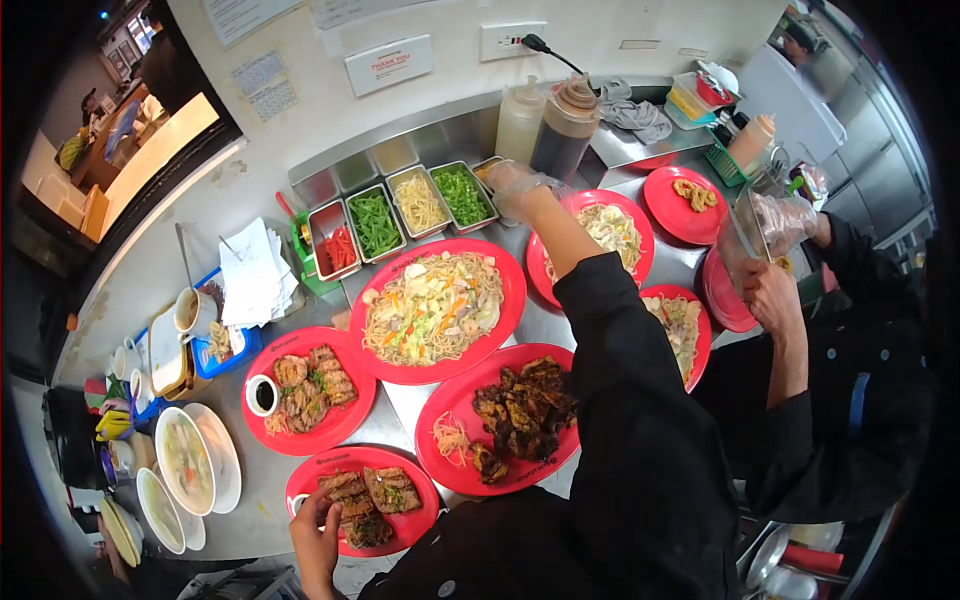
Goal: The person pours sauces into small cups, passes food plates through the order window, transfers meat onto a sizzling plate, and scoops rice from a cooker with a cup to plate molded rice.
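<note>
My right hand (520, 190), in a clear plastic glove, reaches into the metal container at the end of the topping row, beside the chopped green onions (460, 196). Its fingertips are hidden there. My left hand (316, 535) is bare, its fingers curled together at the left edge of a red plate (425, 525) of grilled meat (392, 490). Whether anything is between those fingers is hidden. Under my right arm lie a platter of noodles (435, 310) with cabbage and a platter of dark browned meat pieces (525, 410).
On the right, a co-worker's gloved hand (785, 222) and bare hand (775, 297) hold a metal pan (745, 235). Two squeeze bottles (568, 125) stand by the wall. Soup bowls (185, 460) and a blue tray (240, 350) are on the left.
</note>
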`<state>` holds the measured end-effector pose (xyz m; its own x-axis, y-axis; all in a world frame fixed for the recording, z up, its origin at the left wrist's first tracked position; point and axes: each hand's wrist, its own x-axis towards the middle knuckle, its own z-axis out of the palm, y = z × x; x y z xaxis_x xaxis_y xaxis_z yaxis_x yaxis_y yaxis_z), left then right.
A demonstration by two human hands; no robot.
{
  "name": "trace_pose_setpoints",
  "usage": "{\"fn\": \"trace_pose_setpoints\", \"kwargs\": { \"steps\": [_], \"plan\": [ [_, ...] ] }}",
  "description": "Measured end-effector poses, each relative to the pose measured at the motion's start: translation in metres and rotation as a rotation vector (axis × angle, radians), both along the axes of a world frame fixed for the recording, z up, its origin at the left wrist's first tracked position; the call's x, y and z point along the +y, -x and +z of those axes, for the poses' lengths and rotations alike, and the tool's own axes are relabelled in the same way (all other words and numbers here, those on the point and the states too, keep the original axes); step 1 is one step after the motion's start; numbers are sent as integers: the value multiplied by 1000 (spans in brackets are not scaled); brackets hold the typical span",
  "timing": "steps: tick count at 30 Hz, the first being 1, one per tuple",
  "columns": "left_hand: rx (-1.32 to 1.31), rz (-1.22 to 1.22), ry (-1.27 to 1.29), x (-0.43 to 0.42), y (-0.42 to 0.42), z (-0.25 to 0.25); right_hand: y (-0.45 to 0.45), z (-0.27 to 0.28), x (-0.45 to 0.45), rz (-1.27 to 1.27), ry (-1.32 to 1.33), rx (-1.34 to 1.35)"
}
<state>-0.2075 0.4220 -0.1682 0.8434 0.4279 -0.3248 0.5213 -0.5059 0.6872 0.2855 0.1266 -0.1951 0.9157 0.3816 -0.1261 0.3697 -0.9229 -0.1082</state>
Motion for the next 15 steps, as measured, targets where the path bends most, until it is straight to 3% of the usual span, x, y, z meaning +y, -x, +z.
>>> {"fn": "trace_pose_setpoints", "kwargs": {
  "steps": [6, 9, 13, 14, 15],
  "plan": [
    [-33, -31, 39, -3, -14, 3, 21, 10, -14, -1, -403, -77],
    [8, -33, 47, -3, -17, 11, 22, 19, -49, 78, -265, -125],
    [-44, -50, 39, -1, -15, 8, 40, 40, -111, 450, 431, -76],
    [-33, -62, 32, 0, -16, 6, 41, 38, -129, 445, 434, -75],
    [-22, -73, 25, -1, -16, 5, 41, 36, -146, 243, 270, -54]
  ]
}}
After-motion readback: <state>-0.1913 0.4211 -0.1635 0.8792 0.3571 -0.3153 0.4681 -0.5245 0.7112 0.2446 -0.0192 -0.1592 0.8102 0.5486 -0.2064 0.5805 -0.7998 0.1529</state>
